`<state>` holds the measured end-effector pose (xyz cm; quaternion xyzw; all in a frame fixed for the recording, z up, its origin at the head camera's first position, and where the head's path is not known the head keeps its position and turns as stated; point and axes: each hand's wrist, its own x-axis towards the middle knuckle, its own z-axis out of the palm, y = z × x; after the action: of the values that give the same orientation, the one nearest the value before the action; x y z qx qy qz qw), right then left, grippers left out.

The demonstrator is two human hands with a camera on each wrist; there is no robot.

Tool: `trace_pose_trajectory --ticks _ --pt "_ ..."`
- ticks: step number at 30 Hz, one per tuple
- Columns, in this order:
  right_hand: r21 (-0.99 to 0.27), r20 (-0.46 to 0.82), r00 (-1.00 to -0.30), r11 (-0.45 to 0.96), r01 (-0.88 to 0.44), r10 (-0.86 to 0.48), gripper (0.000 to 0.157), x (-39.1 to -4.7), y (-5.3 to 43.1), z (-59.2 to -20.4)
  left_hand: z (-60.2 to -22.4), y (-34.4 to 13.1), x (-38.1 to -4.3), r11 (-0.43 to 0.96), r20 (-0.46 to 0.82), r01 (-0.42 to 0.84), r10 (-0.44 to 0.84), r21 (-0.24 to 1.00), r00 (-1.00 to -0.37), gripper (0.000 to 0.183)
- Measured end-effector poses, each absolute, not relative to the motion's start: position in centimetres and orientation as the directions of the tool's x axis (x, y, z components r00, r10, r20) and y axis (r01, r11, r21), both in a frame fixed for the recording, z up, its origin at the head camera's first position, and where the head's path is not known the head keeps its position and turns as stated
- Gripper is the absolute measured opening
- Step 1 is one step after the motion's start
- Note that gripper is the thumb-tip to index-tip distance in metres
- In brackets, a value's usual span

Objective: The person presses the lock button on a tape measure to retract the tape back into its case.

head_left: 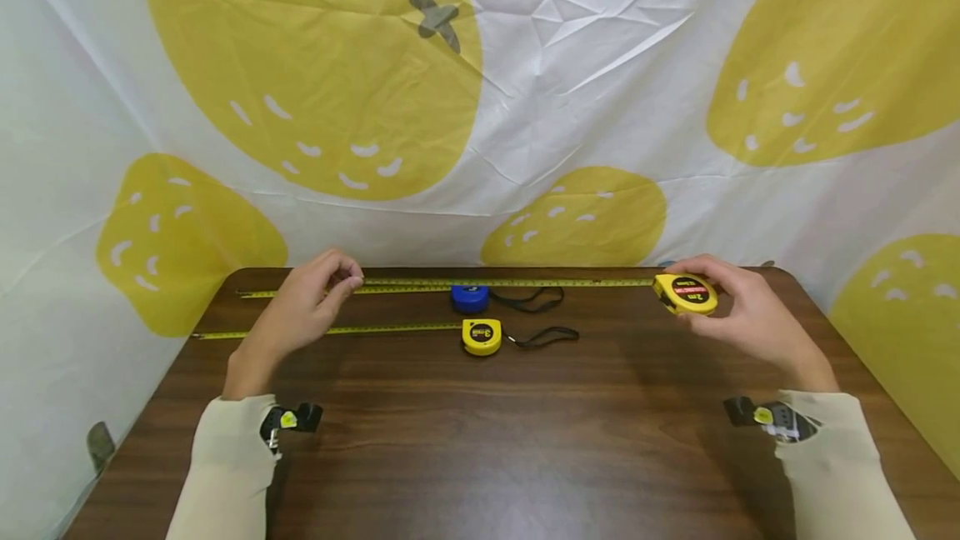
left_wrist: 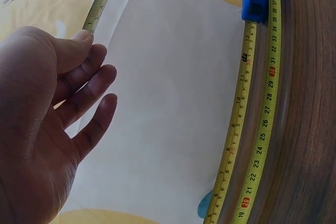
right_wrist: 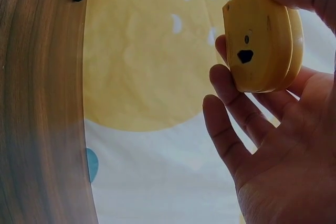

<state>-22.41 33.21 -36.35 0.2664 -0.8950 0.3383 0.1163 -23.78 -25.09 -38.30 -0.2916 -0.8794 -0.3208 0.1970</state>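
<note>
Brown wood (head_left: 487, 440) is supporting a yellow tape (head_left: 482, 348) and, farther back, a blue tape (head_left: 469, 300). Above, the left hand (head_left: 303, 305) is pinching a blade (head_left: 555, 282) by its tip; the right hand (head_left: 757, 315) is gripping its case (head_left: 686, 294), apparently holding it straight.

Reads "2m" on the rounded yellow plastic tape measure at right (head_left: 686, 295) and "3" on the D-shaped yellow plastic case at centre (head_left: 482, 337); on the latter's yellow metal blade (left_wrist: 265, 116), runs from 19 past 36, with 20 and 30 boxed red.
</note>
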Motion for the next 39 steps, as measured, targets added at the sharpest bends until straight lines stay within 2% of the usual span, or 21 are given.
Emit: trace_pose_trajectory --ticks 8,19,25,39 --pt "-0.519 0.401 -0.811 0.624 -0.585 -0.426 0.064 -22.15 33.40 -36.41 -38.44 -25.08 -23.33 0.635 0.502 0.620 0.389 0.461 -0.772 0.003" --pt "-0.510 0.411 -0.788 0.601 -0.616 -0.458 0.069 -21.84 33.41 -36.11 -38.46 -25.12 -23.12 0.639 0.487 0.610 0.389 0.469 -0.782 0.004" --pt "-0.451 0.423 -0.761 0.614 -0.648 -0.492 0.073 -21.82 33.35 -36.00 -38.44 -25.10 -23.13 0.638 0.484 0.608 0.388 0.473 -0.784 0.005" --pt "-0.396 0.396 -0.732 0.616 -0.681 -0.554 0.052 -21.93 33.41 -35.69 -38.23 -25.11 -23.43 0.636 0.497 0.619 0.393 0.460 -0.773 0.004"
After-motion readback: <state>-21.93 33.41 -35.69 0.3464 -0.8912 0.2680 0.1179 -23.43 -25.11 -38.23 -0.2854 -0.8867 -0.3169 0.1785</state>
